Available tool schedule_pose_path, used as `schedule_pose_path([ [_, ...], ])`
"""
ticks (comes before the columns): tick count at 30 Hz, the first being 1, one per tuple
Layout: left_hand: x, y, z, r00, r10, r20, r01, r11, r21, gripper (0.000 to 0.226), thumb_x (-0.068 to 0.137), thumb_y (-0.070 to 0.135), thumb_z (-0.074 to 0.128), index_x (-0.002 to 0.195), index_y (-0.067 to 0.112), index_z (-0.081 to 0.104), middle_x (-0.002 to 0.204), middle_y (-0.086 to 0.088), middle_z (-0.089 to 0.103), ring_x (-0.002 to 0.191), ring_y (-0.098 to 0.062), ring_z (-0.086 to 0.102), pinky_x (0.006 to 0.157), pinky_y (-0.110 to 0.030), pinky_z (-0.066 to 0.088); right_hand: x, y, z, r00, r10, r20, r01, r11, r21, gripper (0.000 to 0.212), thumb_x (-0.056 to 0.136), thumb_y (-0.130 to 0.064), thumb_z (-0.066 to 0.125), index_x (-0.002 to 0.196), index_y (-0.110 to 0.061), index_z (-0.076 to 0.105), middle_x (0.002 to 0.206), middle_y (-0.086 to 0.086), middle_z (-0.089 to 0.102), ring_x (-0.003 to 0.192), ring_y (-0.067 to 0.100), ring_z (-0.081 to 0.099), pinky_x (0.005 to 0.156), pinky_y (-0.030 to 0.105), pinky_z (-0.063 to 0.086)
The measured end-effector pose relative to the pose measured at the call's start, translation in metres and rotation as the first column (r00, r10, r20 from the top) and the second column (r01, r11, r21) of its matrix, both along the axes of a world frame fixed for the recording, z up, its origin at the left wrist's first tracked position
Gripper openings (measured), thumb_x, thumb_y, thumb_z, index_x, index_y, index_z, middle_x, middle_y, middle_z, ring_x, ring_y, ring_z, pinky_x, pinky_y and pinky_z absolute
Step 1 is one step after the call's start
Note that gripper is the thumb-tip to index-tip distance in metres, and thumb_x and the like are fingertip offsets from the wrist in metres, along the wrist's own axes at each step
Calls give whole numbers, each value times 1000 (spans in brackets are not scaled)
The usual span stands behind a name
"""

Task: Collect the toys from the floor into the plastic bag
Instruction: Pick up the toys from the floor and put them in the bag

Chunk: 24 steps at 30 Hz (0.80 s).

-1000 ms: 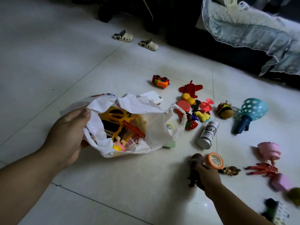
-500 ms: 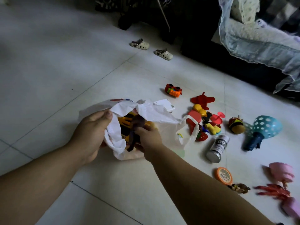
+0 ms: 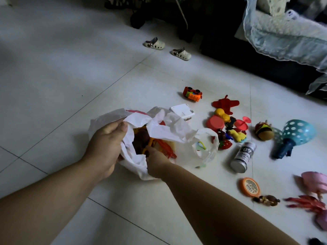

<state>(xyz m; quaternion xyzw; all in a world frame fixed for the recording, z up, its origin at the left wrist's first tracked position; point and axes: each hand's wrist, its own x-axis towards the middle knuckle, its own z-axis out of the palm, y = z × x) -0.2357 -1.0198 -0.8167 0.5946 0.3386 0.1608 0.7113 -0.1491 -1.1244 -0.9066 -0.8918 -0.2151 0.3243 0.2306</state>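
Head view, frame centre: the left hand (image 3: pixel 106 145) pinches the rim of the white plastic bag (image 3: pixel 169 133), while the right hand (image 3: pixel 156 163) reaches into its mouth over a dark brown toy (image 3: pixel 140 140); whether it grips the toy I cannot tell. Loose toys (image 3: pixel 228 124) lie right of centre. The thin rim could slip, the mouth collapse, and the contents spill

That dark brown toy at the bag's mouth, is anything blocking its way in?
Nothing visible does. The left hand holds the plastic bag open, and the right hand has the dark brown toy already inside its mouth.
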Motion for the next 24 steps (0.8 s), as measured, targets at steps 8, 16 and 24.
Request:
schedule_pose_path([
  [8, -4, 1, 1, 998, 57, 11, -58, 998, 10, 25, 98, 25, 45, 118, 22, 60, 126, -10, 61, 118, -26, 56, 107, -48, 39, 45, -25, 31, 929, -86, 359, 27, 986, 167, 68, 75, -29, 67, 137, -20, 42, 146, 8, 39, 129, 35, 38, 106, 40, 36],
  [16, -6, -17, -9, 999, -25, -39, 26, 999, 33, 27, 97, 27, 46, 117, 17, 61, 117, -12, 64, 105, -24, 58, 99, -43, 44, 69, -57, 72, 944, -117, 309, 4, 939, 345, 81, 85, -10, 64, 148, -36, 20, 153, -1, 33, 132, 18, 43, 105, 38, 43],
  [24, -4, -25, -7, 995, -95, -2, 95, 989, 109, 25, 98, 23, 44, 120, 20, 57, 95, -6, 65, 84, -19, 62, 81, -38, 51, 8, -231, -22, 831, -216, 513, 288, 955, -65, 59, 83, -21, 63, 138, -27, 44, 148, 6, 37, 133, 27, 39, 100, 38, 44],
])
